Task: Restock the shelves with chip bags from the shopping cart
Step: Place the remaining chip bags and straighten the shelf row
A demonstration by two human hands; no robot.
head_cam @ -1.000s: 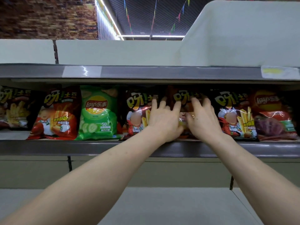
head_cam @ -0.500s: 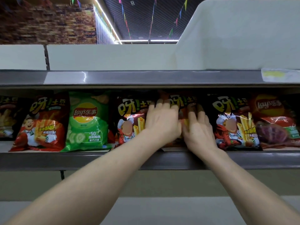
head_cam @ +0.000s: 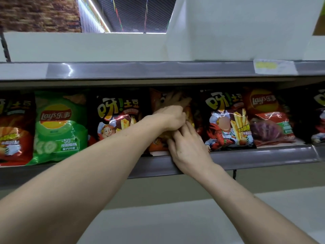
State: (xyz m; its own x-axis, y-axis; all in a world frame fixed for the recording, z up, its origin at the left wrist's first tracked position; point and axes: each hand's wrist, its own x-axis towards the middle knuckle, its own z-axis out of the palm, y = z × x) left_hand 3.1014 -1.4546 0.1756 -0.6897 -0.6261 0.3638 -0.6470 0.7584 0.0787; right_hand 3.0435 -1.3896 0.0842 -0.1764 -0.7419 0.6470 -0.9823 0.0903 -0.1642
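An orange-red chip bag [head_cam: 157, 103] stands in the middle of the shelf row, mostly covered by my hands. My left hand [head_cam: 169, 117] lies against its upper front, fingers stretched up and back over it, blurred. Just below it, my right hand [head_cam: 190, 149] crosses the grey shelf lip [head_cam: 263, 156], with straight fingers touching the bag's lower part. Neither hand is curled round the bag. The shopping cart is out of view.
Other bags stand in the same row: a red fries bag [head_cam: 14, 131], a green Lay's bag [head_cam: 59, 127], a black fries bag [head_cam: 116, 118], a black crayfish bag [head_cam: 226, 120] and a red Lay's bag [head_cam: 267, 117]. The shelf above [head_cam: 140, 69] overhangs closely.
Both hands have pushed deeper between the neighbouring bags. The left hand's fingers reach further up and back, the right hand has dropped to the bag's foot. The view has come closer.
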